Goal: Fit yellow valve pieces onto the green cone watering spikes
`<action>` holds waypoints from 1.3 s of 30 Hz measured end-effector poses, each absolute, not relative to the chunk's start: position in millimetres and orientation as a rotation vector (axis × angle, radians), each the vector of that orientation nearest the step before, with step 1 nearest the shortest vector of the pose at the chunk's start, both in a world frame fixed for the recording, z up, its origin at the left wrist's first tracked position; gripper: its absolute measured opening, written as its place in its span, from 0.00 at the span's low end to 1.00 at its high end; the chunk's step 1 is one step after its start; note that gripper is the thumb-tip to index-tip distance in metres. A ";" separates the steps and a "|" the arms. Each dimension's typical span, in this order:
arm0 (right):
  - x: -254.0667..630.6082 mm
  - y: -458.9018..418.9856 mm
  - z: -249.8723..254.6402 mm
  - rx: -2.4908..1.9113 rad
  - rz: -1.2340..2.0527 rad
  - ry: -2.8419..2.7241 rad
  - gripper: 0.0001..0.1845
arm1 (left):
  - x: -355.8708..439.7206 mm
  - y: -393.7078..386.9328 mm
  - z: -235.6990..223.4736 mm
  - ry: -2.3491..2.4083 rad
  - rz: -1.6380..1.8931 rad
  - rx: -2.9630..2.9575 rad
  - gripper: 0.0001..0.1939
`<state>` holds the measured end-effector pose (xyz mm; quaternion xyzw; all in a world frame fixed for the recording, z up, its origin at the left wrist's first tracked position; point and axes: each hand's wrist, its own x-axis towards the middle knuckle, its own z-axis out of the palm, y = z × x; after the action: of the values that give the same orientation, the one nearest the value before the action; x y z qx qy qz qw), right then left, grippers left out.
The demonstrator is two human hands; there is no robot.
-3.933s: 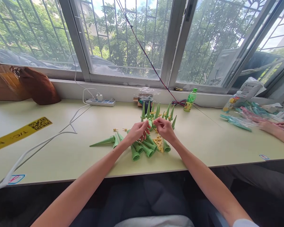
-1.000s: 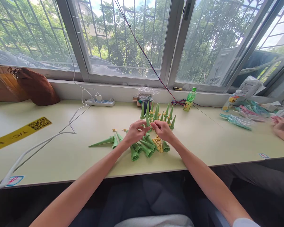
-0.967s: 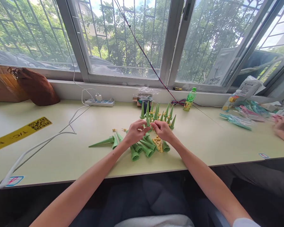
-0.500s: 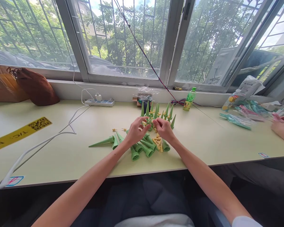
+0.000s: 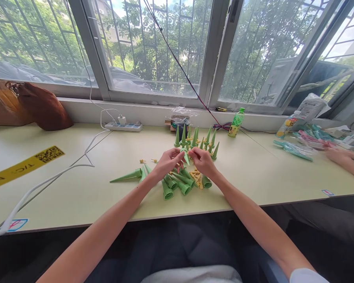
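My left hand (image 5: 167, 164) and my right hand (image 5: 203, 162) meet over a pile of green plastic cones (image 5: 177, 182) lying on the pale table (image 5: 76, 188). Between the fingertips of both hands is one green cone (image 5: 186, 156), its tip pointing up. Both hands are closed around it. Small yellow pieces (image 5: 196, 175) lie among the lying cones under my right hand. Behind my hands several green cones stand upright in a cluster (image 5: 197, 139), with yellow pieces in their sides. Two more cones (image 5: 129, 175) lie to the left.
A white power strip (image 5: 123, 126) and its cable (image 5: 47, 182) run across the left. A brown bag (image 5: 43, 108) sits far left, yellow tape (image 5: 23, 167) nearer. A green bottle (image 5: 235, 124) stands by the sill. Another person's hand (image 5: 339, 155) works among plastic bags (image 5: 295, 151) at right.
My hands have stayed together over the pile. The cone they hold was lifted toward the standing cluster half a second ago and has come back down slightly. The other person's hand has shifted left.
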<state>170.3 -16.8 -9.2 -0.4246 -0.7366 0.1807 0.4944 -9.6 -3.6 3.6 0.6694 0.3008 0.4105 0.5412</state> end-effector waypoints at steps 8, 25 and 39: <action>171.3 -16.9 -7.3 -1.060 0.514 -1.758 0.23 | -8.9 -4.1 0.5 0.724 1.036 1.687 0.24; 169.8 -17.4 -2.9 -0.813 1.218 -1.465 0.27 | -9.0 -1.1 -8.3 0.742 1.327 2.429 0.10; 166.0 -18.5 -2.8 -0.760 1.243 -1.493 0.25 | -6.4 -6.0 -6.5 0.804 1.249 2.183 0.12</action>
<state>166.0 -18.5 -2.8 -0.3149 -0.6182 0.5149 0.5035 -6.4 -6.0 -6.5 0.8010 0.2951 0.4583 0.2478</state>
